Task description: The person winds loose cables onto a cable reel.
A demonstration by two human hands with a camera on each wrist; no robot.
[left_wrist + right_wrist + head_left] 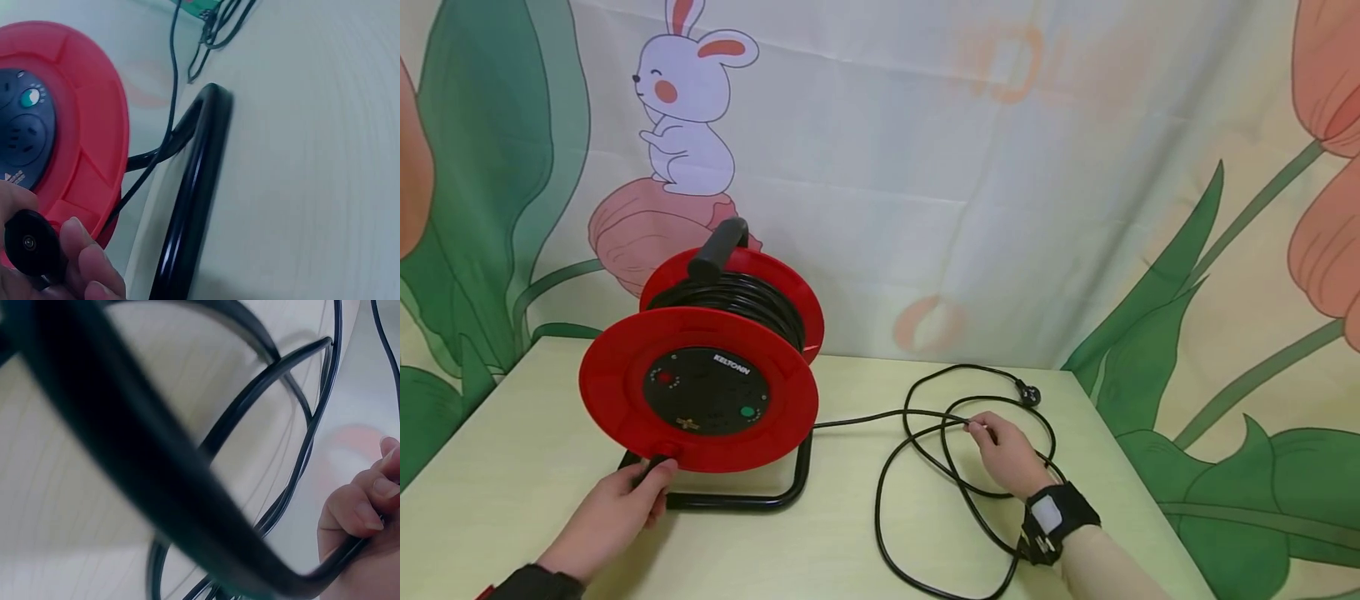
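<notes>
A red cable reel (613,367) stands on its black tube frame (737,502), at the left of the table in the head view. Black cable (733,292) is wound on its drum. My left hand (613,508) grips the black crank knob (34,244) low on the reel's front disc. From the reel a length of cable (865,417) runs right to my right hand (1011,454), which holds it between curled fingers. In the right wrist view the cable (337,559) passes through that hand (359,525). Loose loops lie around and under the right hand.
The cable's plug (1028,393) lies beyond the right hand, near the table's back edge. A pale table (827,542) carries everything. Behind it hangs a printed cloth (865,167) with a rabbit and tulips. The reel's carrying handle (718,248) sticks up on top.
</notes>
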